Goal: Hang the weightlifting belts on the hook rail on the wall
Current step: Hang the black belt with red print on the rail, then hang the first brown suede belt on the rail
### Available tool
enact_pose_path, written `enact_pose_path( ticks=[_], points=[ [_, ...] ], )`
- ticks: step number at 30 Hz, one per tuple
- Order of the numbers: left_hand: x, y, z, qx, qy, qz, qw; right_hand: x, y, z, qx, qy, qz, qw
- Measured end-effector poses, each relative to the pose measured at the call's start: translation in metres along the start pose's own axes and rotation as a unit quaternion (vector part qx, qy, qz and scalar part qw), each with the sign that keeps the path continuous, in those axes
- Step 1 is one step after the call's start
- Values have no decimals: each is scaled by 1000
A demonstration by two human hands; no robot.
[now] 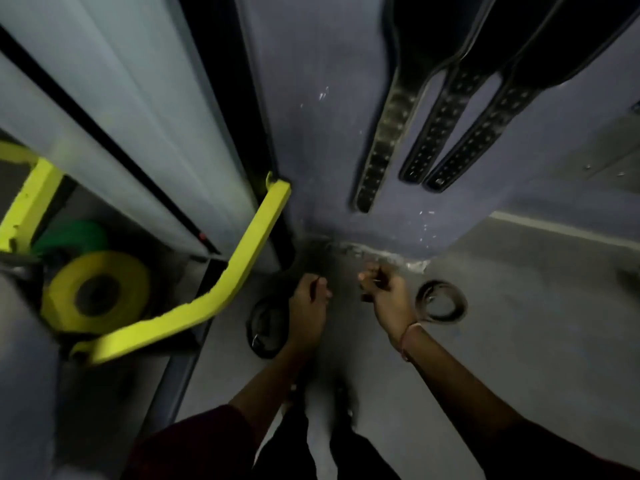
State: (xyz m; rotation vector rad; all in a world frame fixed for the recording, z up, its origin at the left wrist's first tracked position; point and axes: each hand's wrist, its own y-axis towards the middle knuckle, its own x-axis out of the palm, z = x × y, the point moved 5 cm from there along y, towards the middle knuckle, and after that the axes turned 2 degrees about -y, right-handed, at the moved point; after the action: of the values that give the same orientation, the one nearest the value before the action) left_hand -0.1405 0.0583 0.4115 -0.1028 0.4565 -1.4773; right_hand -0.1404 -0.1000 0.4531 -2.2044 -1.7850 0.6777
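Three dark weightlifting belts (446, 109) hang side by side on the blue-grey wall, their studded strap ends pointing down; the hook rail is out of view above them. Two more belts lie coiled on the grey floor. One coiled belt (441, 301) is just right of my right hand (384, 292). The other coiled belt (265, 329) lies partly under my left hand (308, 306). Both hands hover low between the coils with loosely curled fingers, and I see nothing held in either.
A yellow metal frame bar (221, 289) juts out at the left beside a pale sliding door (138, 116). Behind it lie a yellow weight plate (97, 292) and a green one (72, 235). My legs and shoes (322, 410) stand on the floor below the hands.
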Motion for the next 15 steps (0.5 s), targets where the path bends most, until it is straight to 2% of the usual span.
enact_pose_path(
  ticks=[8, 12, 15],
  points=[
    [-31, -29, -160, -167, 20, 39, 985, 84, 17, 139, 72, -108, -157, 979],
    [-35, 4, -234, -202, 24, 44, 978, 138, 46, 215, 101, -115, -206, 966],
    [-36, 41, -306, -231, 30, 51, 971, 184, 86, 282, 126, -117, -212, 962]
  ],
)
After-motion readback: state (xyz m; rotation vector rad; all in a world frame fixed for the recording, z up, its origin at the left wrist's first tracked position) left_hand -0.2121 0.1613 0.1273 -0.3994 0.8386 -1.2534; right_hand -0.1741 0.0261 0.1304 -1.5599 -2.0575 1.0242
